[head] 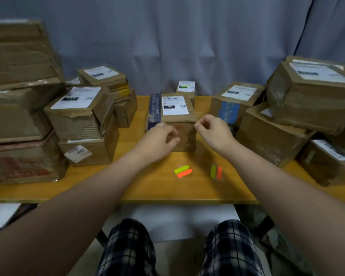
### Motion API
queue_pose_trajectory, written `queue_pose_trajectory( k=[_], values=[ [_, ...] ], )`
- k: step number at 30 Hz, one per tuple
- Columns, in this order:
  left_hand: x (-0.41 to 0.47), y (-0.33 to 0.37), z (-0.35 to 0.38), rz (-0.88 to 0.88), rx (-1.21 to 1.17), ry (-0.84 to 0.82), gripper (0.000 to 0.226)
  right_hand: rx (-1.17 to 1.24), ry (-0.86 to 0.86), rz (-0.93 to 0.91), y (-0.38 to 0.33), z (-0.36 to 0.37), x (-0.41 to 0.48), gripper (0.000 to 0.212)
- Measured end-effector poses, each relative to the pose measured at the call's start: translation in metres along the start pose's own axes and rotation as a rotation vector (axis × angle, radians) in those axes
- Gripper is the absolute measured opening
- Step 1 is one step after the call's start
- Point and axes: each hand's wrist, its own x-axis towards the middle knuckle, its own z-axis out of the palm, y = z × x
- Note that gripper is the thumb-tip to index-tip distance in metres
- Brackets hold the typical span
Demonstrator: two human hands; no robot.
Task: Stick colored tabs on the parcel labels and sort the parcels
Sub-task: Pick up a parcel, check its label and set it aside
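Observation:
A brown parcel [184, 134] with a white label [175, 105] on top stands at the middle of the yellow table [157, 188]. My left hand [159, 137] hovers at the parcel's front face, its fingers loosely curled and holding nothing. My right hand [211, 130] is at the parcel's front right corner, thumb and forefinger pinched together with nothing visible between them. Nearer me on the table lie a green and orange tab pair [183, 171] and a second tab pair [216, 172] on a clear strip. A small parcel behind [185, 87] has a green tab on its label.
Stacks of taped cardboard parcels stand on the left [78, 116] and on the right [307, 96], with a blue-taped box [233, 104] at the back right. A grey curtain hangs behind. The table's front edge is close to my knees.

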Motion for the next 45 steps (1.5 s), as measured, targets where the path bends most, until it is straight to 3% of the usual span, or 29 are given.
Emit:
queue_pose_trajectory(
  k=[5, 15, 18, 21, 23, 26, 30, 33, 36, 40, 45],
  values=[
    [-0.018, -0.002, 0.04, -0.188, 0.157, -0.342, 0.064, -0.1, -0.159, 0.062, 0.017, 0.02, -0.031, 0.013],
    [-0.022, 0.001, 0.055, -0.289, 0.074, -0.325, 0.021, -0.146, -0.255, 0.069, 0.023, 0.04, -0.041, 0.02],
    [-0.025, -0.003, 0.055, -0.305, 0.024, -0.293, 0.027, -0.234, -0.358, 0.054, 0.026, 0.051, -0.041, 0.02],
    [-0.027, -0.007, 0.049, -0.315, -0.023, -0.31, 0.047, -0.316, -0.443, 0.027, 0.022, 0.055, -0.041, 0.034],
    [-0.028, -0.01, 0.046, -0.306, -0.063, -0.307, 0.045, -0.328, -0.464, 0.02, 0.018, 0.056, -0.04, 0.032],
    [-0.033, -0.015, 0.045, -0.259, -0.125, -0.231, 0.023, -0.103, -0.392, 0.013, 0.016, 0.06, -0.038, 0.007],
    [-0.035, -0.015, 0.026, -0.166, -0.41, -0.031, 0.008, 0.368, -0.191, -0.006, 0.009, 0.05, -0.034, 0.029],
    [-0.027, 0.0, -0.001, -0.153, -0.64, -0.021, 0.022, 0.54, -0.04, -0.125, -0.014, 0.029, -0.027, 0.03],
    [-0.014, 0.018, -0.024, -0.13, -0.846, -0.026, 0.017, 0.478, 0.131, -0.26, -0.032, 0.01, -0.013, 0.027],
    [0.001, 0.023, -0.038, -0.134, -1.012, 0.062, 0.016, 0.271, 0.279, -0.431, -0.042, 0.0, 0.002, 0.005],
    [0.015, 0.023, -0.039, -0.191, -1.245, 0.126, 0.011, 0.019, 0.354, -0.554, -0.041, 0.005, 0.013, 0.027]
  ],
)
